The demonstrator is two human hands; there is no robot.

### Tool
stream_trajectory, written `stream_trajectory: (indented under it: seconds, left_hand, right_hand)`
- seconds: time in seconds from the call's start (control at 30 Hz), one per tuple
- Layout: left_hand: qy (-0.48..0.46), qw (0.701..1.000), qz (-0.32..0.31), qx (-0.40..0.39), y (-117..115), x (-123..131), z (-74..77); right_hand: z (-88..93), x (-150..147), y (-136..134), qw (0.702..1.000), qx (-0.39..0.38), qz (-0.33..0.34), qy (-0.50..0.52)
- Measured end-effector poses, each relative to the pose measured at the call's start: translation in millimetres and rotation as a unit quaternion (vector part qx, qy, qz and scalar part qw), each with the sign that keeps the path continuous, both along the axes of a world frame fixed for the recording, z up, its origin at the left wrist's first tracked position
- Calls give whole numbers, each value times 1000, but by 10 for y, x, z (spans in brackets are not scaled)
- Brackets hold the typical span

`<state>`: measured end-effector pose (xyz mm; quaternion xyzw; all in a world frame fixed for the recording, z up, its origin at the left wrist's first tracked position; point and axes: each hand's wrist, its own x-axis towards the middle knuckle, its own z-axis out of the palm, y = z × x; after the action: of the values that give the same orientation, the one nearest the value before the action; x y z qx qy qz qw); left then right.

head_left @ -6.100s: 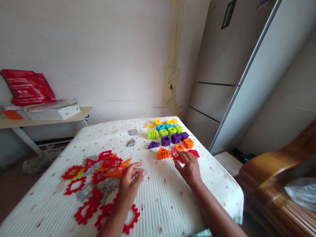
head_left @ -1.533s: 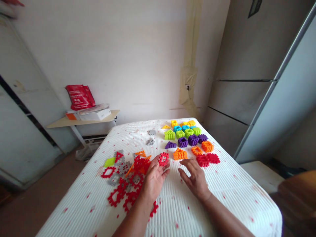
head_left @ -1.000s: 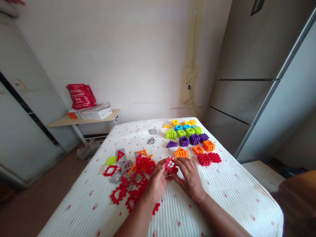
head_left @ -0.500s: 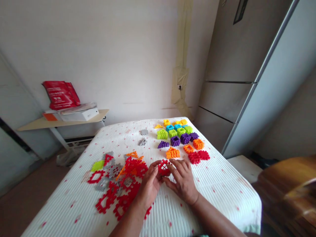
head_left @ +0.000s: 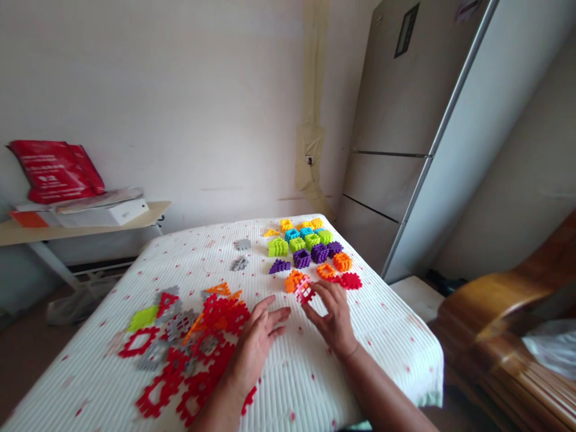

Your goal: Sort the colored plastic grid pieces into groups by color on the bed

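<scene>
Between the thumb and fingers of my right hand [head_left: 332, 315] is a red building tile [head_left: 305, 290] with a lattice middle and notched edges. It hangs over the table just in front of an orange stack of tiles [head_left: 293, 280]. My left hand [head_left: 261, 337] holds nothing, its fingers apart, above the cloth beside the loose heap. That heap mixes red notched tiles [head_left: 225, 313], grey tiles [head_left: 180, 324], orange pieces and a lime green tile [head_left: 143, 318]. Just beyond my right hand lies a solid red tile [head_left: 350, 281]; the red pieces beside it are partly hidden by my fingers.
Stacks of purple tiles [head_left: 320, 253], lime green tiles [head_left: 278, 247], blue tiles [head_left: 292, 234] and yellow tiles [head_left: 287, 225] stand in rows toward the far edge. Two small grey groups sit left of them. A fridge [head_left: 382, 180] and a wooden chair [head_left: 490, 306] are on the right.
My left hand has let go of the red tile and moved away to the left, fingers spread. My right hand now holds the tile alone. The camera view has turned right.
</scene>
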<state>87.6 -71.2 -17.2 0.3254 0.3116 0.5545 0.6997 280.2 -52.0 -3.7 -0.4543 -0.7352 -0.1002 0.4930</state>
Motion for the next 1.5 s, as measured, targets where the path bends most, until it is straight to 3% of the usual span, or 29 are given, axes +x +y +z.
stream_trajectory:
  seconds: [0.2,0.4,0.77,1.5]
  left_hand:
    - [39,999,32,-2,20,-16,0]
    - [44,998,33,-3,18,-5,6]
    - [41,998,40,-9,-20,-4,61]
    - [40,999,35,7,9,-12,16]
  right_hand:
    - [-97,648,170,980,-44,-182,-61]
    - [-115,657,166,958,-114,-238,-110]
    - [-130,618,220,951,-163,-233,-120]
    - [-110,579,176,949,-131,-247,-146]
